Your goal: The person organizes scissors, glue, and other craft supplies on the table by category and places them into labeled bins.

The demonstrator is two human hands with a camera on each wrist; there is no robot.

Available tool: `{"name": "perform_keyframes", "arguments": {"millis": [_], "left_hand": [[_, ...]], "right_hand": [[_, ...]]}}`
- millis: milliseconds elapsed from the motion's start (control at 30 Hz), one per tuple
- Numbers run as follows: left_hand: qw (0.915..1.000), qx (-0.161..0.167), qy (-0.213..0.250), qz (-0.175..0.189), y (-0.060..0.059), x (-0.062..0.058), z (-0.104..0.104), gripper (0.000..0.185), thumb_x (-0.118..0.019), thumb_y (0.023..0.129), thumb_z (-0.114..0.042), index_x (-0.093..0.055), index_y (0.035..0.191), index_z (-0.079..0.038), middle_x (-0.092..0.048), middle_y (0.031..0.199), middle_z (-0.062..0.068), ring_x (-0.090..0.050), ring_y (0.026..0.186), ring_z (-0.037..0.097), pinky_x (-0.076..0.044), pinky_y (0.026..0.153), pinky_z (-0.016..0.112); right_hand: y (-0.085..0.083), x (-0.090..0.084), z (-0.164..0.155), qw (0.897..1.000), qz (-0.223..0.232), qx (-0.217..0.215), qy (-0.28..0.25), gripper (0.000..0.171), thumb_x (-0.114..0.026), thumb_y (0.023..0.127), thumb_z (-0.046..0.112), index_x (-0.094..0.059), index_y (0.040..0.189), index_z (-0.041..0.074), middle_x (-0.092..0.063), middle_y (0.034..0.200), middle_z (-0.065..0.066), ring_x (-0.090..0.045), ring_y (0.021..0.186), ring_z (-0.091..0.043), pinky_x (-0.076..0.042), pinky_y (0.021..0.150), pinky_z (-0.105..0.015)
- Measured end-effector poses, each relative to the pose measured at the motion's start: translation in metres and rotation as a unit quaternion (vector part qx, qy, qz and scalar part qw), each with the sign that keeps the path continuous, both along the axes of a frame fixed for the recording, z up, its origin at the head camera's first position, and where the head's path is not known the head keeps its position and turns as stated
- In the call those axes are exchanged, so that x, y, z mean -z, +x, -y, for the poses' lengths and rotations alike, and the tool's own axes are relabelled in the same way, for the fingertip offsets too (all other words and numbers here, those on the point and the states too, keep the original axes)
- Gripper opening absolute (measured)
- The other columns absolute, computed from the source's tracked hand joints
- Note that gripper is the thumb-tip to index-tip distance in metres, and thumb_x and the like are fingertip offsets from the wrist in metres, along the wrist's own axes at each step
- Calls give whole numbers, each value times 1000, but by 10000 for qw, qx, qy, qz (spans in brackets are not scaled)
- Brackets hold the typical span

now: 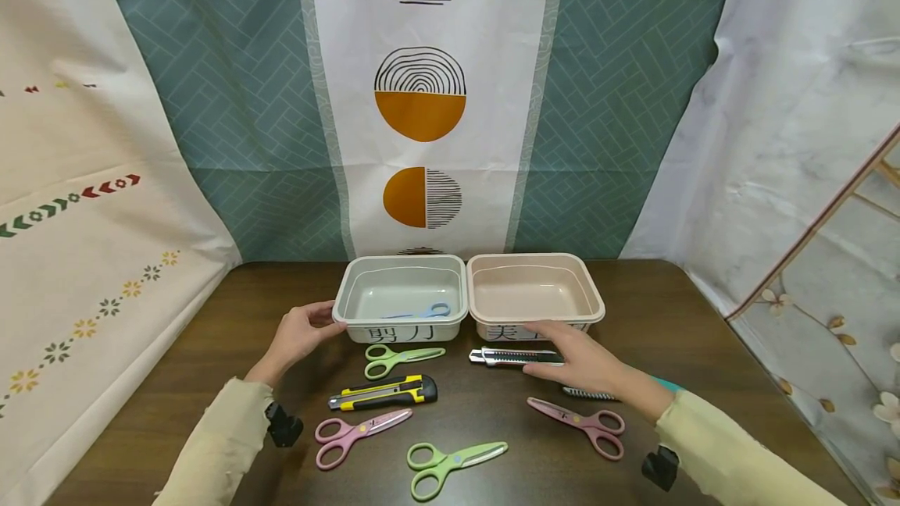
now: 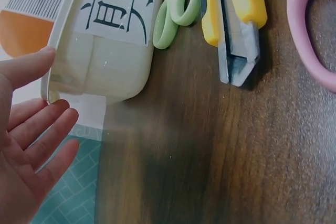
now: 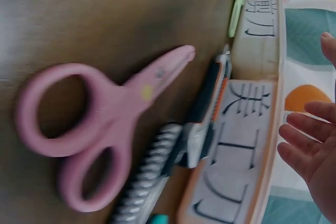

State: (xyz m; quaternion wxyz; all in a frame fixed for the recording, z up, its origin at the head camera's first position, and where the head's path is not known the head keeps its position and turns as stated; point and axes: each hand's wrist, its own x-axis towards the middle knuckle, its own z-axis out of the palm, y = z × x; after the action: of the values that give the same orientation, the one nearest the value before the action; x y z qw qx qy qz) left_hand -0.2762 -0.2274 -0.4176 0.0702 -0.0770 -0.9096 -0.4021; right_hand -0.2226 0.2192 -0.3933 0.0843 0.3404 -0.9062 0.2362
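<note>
the grey utility knife [image 1: 516, 356] is lying flat on the desk [image 1: 675, 311], just in front of the pink bin [image 1: 534, 287] and parallel to its labelled front wall. the right hand [image 1: 580, 361] is hovering over the knife's right end with its fingers extended and loosely spread; whether the fingertips are touching the knife cannot be told. in the right wrist view the same knife [image 3: 202, 114] is resting against the foot of the pink bin [image 3: 231, 182], and the right hand [image 3: 312, 156] is showing spread fingers above the bin's rim.

the left hand [image 1: 298, 334] is resting against the left outer wall of the grey bin [image 1: 401, 291], fingers straight and slightly apart. in the left wrist view the left hand [image 2: 26, 145] is lying open beside the corner of the grey bin [image 2: 105, 61], gripping nothing.

blue scissors [image 1: 422, 312] are lying inside the grey bin. the two bins are standing side by side, touching, at the back of the desk.

further out on the desk:
- green scissors [image 1: 397, 358], just in front of the grey bin.
- a yellow and black utility knife [image 1: 383, 393], below the green scissors.
- pink scissors [image 1: 355, 434], at lower left.
- a second pair of green scissors [image 1: 446, 465], at the near edge.
- a second pair of pink scissors [image 1: 583, 422], below the right forearm.
- a ribbed dark object [image 1: 587, 393], partly hidden under the right wrist.

patterned curtains [image 1: 422, 100] are hanging behind the desk.
</note>
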Motion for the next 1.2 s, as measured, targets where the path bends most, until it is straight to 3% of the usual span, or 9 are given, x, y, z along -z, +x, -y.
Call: {"name": "perform_keyframes", "arguments": {"millis": [133,433,800,1200], "left_hand": [[10000,-18,-70,33,1,0,0,53,-71,79,-25,-55,120,5,-63,107,20,-61,92,30,-49,77,43],[9992,43,-366,-131,2,0,-5,55,-69,80,-26,-52,122,5,-63,106,20,-59,94,32,-45,81,49],[9992,-19,-128,-369,2,6,-7,57,-74,76,-24,-53,119,6,-63,104,20,-61,92,32,-45,80,49],[9984,-192,121,-525,3,10,-8,54,-73,77,-21,-53,119,6,-63,101,22,-61,91,32,-47,76,43]], "right_hand": [[7,11,-11,9999,60,75,29,62,-61,83,45,-49,127,3,-53,126,-12,-48,117,-27,-41,90,-44],[25,24,-34,9984,253,508,84,60,-63,81,44,-52,125,4,-55,122,-7,-52,111,-24,-44,85,-43],[43,36,-50,9975,127,637,276,60,-68,75,47,-57,119,7,-57,116,1,-52,109,-19,-45,84,-42],[57,53,-66,9949,-326,842,450,58,-72,70,48,-60,113,10,-59,114,-3,-54,106,-21,-46,81,-42]]}}
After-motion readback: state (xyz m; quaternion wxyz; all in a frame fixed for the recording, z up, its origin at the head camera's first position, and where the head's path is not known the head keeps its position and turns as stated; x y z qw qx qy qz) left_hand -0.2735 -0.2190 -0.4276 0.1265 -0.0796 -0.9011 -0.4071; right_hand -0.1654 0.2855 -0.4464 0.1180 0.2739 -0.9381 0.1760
